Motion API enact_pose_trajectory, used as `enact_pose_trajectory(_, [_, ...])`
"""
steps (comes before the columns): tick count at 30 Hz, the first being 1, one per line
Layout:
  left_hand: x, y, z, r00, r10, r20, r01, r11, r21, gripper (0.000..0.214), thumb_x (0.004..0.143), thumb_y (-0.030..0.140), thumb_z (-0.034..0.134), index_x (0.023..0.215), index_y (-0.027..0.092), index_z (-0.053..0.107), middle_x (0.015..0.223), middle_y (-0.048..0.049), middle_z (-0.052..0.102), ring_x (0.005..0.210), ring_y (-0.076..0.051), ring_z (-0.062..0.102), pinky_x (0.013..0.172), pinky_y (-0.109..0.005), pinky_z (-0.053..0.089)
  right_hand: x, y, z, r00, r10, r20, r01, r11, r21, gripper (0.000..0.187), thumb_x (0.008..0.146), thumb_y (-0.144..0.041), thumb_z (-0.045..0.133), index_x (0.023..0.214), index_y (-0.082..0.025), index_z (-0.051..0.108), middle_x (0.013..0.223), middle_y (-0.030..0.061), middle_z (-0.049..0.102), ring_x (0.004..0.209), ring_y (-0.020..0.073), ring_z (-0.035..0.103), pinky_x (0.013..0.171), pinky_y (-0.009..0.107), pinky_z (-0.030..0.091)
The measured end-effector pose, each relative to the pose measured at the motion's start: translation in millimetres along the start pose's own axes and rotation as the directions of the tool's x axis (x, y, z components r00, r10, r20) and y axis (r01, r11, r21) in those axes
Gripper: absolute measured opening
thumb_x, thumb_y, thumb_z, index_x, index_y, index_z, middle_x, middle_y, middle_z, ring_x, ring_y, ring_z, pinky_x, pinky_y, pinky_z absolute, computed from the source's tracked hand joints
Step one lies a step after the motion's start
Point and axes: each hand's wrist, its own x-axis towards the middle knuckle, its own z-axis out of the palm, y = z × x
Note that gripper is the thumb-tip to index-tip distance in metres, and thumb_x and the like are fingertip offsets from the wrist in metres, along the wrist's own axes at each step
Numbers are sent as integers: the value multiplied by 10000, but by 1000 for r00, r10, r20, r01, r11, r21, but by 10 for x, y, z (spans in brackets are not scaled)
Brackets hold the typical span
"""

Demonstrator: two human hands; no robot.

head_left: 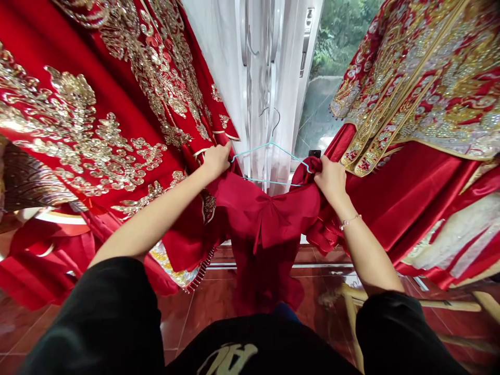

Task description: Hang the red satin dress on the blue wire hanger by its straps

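Observation:
A plain dark red satin garment point(269, 224) with a bow at its middle hangs between my hands over a light blue wire hanger point(269, 148). My left hand point(216, 159) is closed on the garment's left shoulder at the hanger's left end. My right hand point(331, 177) is closed on the bunched cloth at the hanger's right end. A thin bracelet point(349, 221) sits on my right wrist. The garment's lower part drops toward the floor in front of me.
Red gowns with heavy gold embroidery hang on the left point(97, 120) and on the right point(425, 78). White sheer curtains point(261, 78) and a window with greenery are straight ahead. Red floor tiles point(195, 312) lie below, and a wooden frame point(390, 302) stands at lower right.

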Motion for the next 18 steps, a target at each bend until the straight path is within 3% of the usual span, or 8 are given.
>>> enact_pose_trajectory(2, [109,-228,-37,1000,-10,17,11,997,-72,499,697,77,606,1192,129,640,1064,-164,717,1077,-349,670,949,-439,528,123,211,69,997,74,6,-74,984,164,195,734,-76,556,888,-155,644,758,73,631,749,218,570,684,315,415])
enact_pose_trajectory(4, [95,-482,10,999,-41,20,44,982,-184,388,677,55,587,1033,169,689,1038,-117,729,1058,-309,677,944,-381,525,159,401,186,981,174,80,-191,901,390,131,675,-73,579,763,-169,596,677,8,572,682,169,513,662,291,401])
enact_pose_trajectory(6, [-47,-677,119,994,-96,58,109,954,-280,386,663,43,566,999,185,693,1004,-97,733,1031,-296,683,926,-354,523,100,513,341,949,269,163,-311,725,615,140,624,-76,586,709,-180,546,633,-45,526,626,125,457,637,265,385])
enact_pose_trajectory(8, [-265,-765,247,985,-158,65,171,913,-369,432,660,45,539,1044,185,681,971,-91,728,1000,-294,686,913,-354,520,-19,541,501,899,388,204,-386,480,788,162,587,-93,583,676,-194,491,609,-80,479,589,95,407,599,237,362])
enact_pose_trajectory(11, [-591,-726,422,976,-206,-71,133,821,-556,509,635,51,494,1104,189,636,1018,-67,714,987,-246,674,931,-334,512,-227,523,682,816,519,254,-416,224,881,216,561,-138,557,633,-219,371,570,-104,368,538,74,337,525,207,319])
enact_pose_trajectory(14, [-835,-622,633,964,-249,-96,91,645,-758,517,559,72,484,1046,189,610,1034,-45,703,970,-196,661,911,-304,529,-468,542,785,790,537,296,-441,162,883,273,540,-192,529,621,-233,271,538,-109,278,494,70,292,474,194,295])
enact_pose_trajectory(18, [-1149,-529,1066,958,-237,160,248,412,-877,299,484,113,428,718,197,594,871,-38,718,949,-213,670,936,-362,546,-966,570,880,805,502,317,-437,140,888,237,488,-258,512,598,-223,305,513,-106,316,470,67,315,450,186,311])
